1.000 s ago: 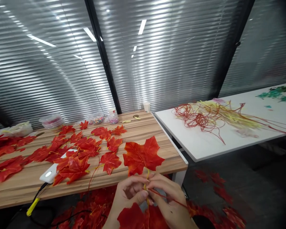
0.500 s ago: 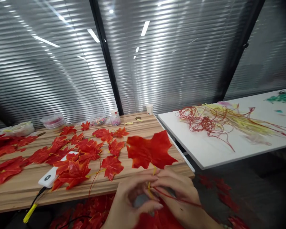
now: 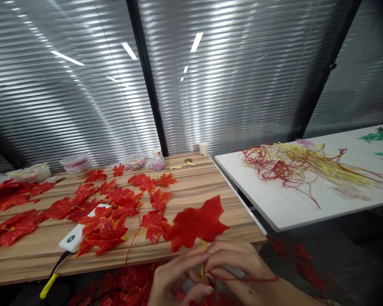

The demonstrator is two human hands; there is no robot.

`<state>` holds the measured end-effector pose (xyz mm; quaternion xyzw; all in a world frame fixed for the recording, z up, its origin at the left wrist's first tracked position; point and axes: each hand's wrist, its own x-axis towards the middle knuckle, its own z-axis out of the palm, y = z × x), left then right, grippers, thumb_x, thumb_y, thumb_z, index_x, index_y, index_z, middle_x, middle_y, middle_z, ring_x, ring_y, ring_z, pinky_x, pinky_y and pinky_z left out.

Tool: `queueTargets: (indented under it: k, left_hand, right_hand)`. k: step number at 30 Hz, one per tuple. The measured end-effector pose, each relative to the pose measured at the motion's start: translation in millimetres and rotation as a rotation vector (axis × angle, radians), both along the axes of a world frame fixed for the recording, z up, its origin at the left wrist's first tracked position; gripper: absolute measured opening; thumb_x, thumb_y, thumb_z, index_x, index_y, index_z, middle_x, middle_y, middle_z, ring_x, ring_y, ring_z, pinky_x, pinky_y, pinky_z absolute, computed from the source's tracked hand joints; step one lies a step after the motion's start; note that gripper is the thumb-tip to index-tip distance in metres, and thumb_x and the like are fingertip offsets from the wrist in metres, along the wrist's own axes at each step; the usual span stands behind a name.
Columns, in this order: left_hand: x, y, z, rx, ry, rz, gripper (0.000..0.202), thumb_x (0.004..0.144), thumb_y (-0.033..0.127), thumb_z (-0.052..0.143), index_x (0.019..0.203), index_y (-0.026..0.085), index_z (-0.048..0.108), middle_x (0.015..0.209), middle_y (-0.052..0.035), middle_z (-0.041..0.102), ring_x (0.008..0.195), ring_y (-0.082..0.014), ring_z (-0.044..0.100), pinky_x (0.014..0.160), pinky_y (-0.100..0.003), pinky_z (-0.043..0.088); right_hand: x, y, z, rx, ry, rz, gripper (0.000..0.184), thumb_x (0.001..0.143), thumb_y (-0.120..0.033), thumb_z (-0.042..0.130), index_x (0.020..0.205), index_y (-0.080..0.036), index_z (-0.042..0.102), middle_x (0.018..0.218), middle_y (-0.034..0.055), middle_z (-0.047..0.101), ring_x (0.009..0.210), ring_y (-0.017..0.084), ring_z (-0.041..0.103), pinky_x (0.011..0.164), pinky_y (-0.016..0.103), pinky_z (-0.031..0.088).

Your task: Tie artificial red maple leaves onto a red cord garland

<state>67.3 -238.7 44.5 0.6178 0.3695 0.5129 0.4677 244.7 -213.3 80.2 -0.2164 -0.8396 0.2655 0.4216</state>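
Yellow stem (image 3: 204,246): middle partly hidden among fingertips of left hand (image 3: 178,276) and right hand (image 3: 242,265); exact grip unclear. Red cord (image 3: 245,279): inner end lost between fingers. Lower red leaf (image 3: 212,298): mostly covered by hands, cut by bottom edge. White device (image 3: 74,239): partly under leaves. Floor leaves (image 3: 309,274): blurred. Green pieces (image 3: 381,136): cut by right edge. Paper cup (image 3: 204,148): print too small to read.

Glossy leaves (image 3: 106,234), wood-grain tabletop (image 3: 204,182), smooth white table (image 3: 292,212), clear plastic tub (image 3: 77,163)
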Motion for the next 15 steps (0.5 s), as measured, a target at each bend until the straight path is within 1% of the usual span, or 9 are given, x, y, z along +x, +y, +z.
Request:
queueTargets:
  k: [3, 4, 6, 8, 10, 11, 13, 14, 15]
  left_hand:
    - [4.1, 13.8, 14.6, -0.043, -0.052, -0.069, 0.030, 0.064, 0.021, 0.072, 0.093, 0.024, 0.070, 0.089, -0.0102, 0.067, 0.072, -0.0199, 0.063, 0.063, -0.027, 0.052]
    - [7.1, 18.9, 22.5, -0.068, -0.081, -0.083, 0.030, 0.063, 0.023, 0.072, 0.093, 0.022, 0.070, 0.083, -0.0095, 0.067, 0.065, -0.0173, 0.062, 0.060, -0.025, 0.052]
    - [15.5, 29.4, 42.4, -0.106, -0.124, -0.087, 0.032, 0.063, 0.027, 0.072, 0.094, 0.018, 0.069, 0.072, -0.0076, 0.066, 0.058, -0.0147, 0.060, 0.055, -0.022, 0.050]
    - [25.4, 40.9, 66.0, -0.123, -0.163, -0.103, 0.034, 0.066, 0.027, 0.071, 0.097, 0.015, 0.066, 0.067, -0.0057, 0.065, 0.058, -0.0142, 0.061, 0.056, -0.022, 0.049]
    - [35.3, 55.3, 90.0, -0.126, -0.241, -0.154, 0.036, 0.065, 0.028, 0.071, 0.098, 0.014, 0.064, 0.070, -0.0044, 0.064, 0.055, -0.0118, 0.060, 0.053, -0.020, 0.048]
    - [39.9, 64.2, 100.8, -0.132, -0.285, -0.162, 0.035, 0.069, 0.028, 0.068, 0.100, 0.014, 0.062, 0.072, -0.0032, 0.064, 0.056, -0.0102, 0.059, 0.053, -0.018, 0.047]
    - [47.8, 86.4, 117.0, -0.112, -0.320, -0.208, 0.031, 0.074, 0.027, 0.062, 0.102, 0.013, 0.059, 0.071, -0.0011, 0.062, 0.060, -0.0092, 0.059, 0.056, -0.018, 0.047]
    - [51.0, 99.8, 121.5, -0.104, -0.318, -0.206, 0.032, 0.076, 0.026, 0.060, 0.105, 0.012, 0.057, 0.074, -0.0013, 0.063, 0.064, -0.0091, 0.059, 0.061, -0.019, 0.047]
    - [53.7, 114.8, 123.2, -0.105, -0.304, -0.193, 0.032, 0.075, 0.025, 0.060, 0.104, 0.011, 0.057, 0.077, -0.0020, 0.063, 0.065, -0.0090, 0.059, 0.063, -0.020, 0.047]
  right_hand:
    - [-0.4, 6.3, 9.6, -0.020, 0.045, -0.060, 0.015, 0.082, -0.015, 0.051, 0.078, -0.021, 0.065, 0.070, 0.0027, 0.065, 0.064, 0.013, 0.061, 0.060, 0.019, 0.049]
    - [0.8, 9.2, 15.6, -0.026, 0.060, -0.092, 0.014, 0.081, -0.016, 0.052, 0.075, -0.020, 0.064, 0.070, 0.0026, 0.065, 0.063, 0.012, 0.061, 0.058, 0.019, 0.048]
    - [4.9, 16.3, 32.9, -0.018, 0.072, -0.134, 0.013, 0.080, -0.018, 0.054, 0.072, -0.020, 0.064, 0.070, 0.0022, 0.065, 0.063, 0.012, 0.061, 0.058, 0.019, 0.048]
    - [10.6, 26.6, 55.4, 0.044, 0.055, -0.118, 0.013, 0.079, -0.016, 0.054, 0.074, -0.019, 0.065, 0.070, 0.0007, 0.065, 0.061, 0.010, 0.060, 0.057, 0.019, 0.047]
    - [16.1, 41.8, 77.9, 0.102, 0.064, -0.159, 0.014, 0.079, -0.017, 0.053, 0.075, -0.020, 0.066, 0.071, -0.0008, 0.065, 0.064, 0.010, 0.059, 0.059, 0.019, 0.047]
    - [18.4, 51.9, 87.3, 0.120, 0.053, -0.177, 0.014, 0.079, -0.018, 0.053, 0.075, -0.019, 0.067, 0.070, -0.0011, 0.064, 0.063, 0.010, 0.059, 0.058, 0.019, 0.046]
    - [20.8, 77.3, 99.2, 0.119, 0.038, -0.227, 0.015, 0.078, -0.018, 0.053, 0.074, -0.017, 0.067, 0.069, -0.0007, 0.064, 0.061, 0.010, 0.058, 0.055, 0.019, 0.045]
    - [20.7, 92.4, 101.1, 0.105, 0.033, -0.239, 0.016, 0.078, -0.017, 0.052, 0.075, -0.015, 0.067, 0.068, -0.0003, 0.064, 0.060, 0.010, 0.058, 0.056, 0.020, 0.045]
    - [19.6, 108.5, 100.1, 0.097, 0.034, -0.260, 0.017, 0.077, -0.015, 0.051, 0.076, -0.015, 0.067, 0.066, 0.0001, 0.064, 0.058, 0.010, 0.058, 0.055, 0.020, 0.044]
